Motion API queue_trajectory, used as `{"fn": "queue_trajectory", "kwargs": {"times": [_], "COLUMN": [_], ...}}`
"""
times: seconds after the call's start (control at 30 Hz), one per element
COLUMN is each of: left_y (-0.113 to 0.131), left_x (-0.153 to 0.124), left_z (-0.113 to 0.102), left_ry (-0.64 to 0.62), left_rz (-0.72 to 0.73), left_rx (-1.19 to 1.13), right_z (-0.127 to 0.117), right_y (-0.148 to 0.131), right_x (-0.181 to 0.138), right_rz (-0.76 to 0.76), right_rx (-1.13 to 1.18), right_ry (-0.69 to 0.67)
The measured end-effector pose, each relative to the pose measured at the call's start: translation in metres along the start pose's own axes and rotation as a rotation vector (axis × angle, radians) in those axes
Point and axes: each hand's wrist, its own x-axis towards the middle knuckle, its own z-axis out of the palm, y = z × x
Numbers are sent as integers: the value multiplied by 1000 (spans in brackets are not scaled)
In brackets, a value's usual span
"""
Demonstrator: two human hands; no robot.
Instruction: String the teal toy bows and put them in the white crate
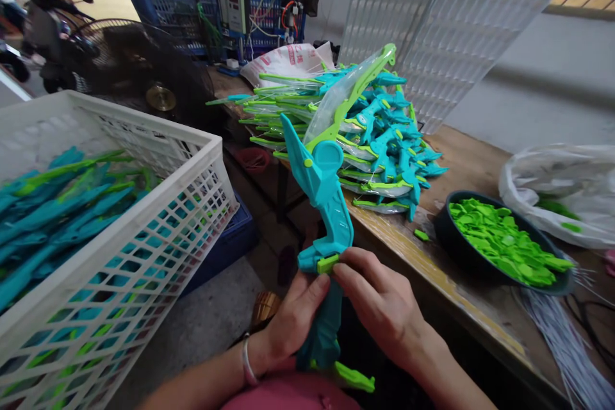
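A teal plastic toy bow [331, 186] with a bright green limb stands nearly upright in front of me. My left hand [300, 311] is closed around its handle from the left. With closed fingers, my right hand [379, 298] grips a small green plastic piece [328, 263] against the bow's middle, just above the left thumb. How far that piece sits in the bow is hidden by the fingertips. The bow's lower end, with another green limb [353, 377], hangs down near my lap.
Many similar bows [394, 134] are piled on the wooden table [473, 147]. A dark bowl [446, 243] of small green pieces sits at right, beside a white plastic bag [576, 173]. One loose green piece [421, 235] lies near the bowl. At left, a white crate [192, 147] contains more bows.
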Motion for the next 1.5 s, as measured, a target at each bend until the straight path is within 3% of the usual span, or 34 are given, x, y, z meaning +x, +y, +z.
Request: {"fn": "queue_trajectory", "kwargs": {"times": [0.3,0.5,0.6,0.7,0.77,0.83,0.93,1.1,1.33,1.5], "left_y": [-3,4,12,19,26,37,54,68,61,58], "left_x": [0,4,6,7,7,8,9,10,12,17], "left_z": [2,2,5,7,6,5,5,12,12,9], "left_ry": [-1,56,104,108,51,-26,-131,-167,-231,-229], "left_rz": [20,19,80,119,113,87,61,89,174,140], "left_rx": [9,102,186,228,270,367,529,618,686,675], "right_z": [-9,-13,-4,6,9,7,2,-1,1,7], "right_y": [5,4,2,4,7,10,12,9,13,17], "right_x": [2,10,9,5,4,4,5,4,-3,-6], "right_rz": [-99,-58,106,396,562,668,747,751,678,695], "right_rx": [-97,-13,108,327,629,963,1221,1209,1017,983], "right_ry": [-73,-83,104,237,174,19,-139,-109,-130,-109]}}
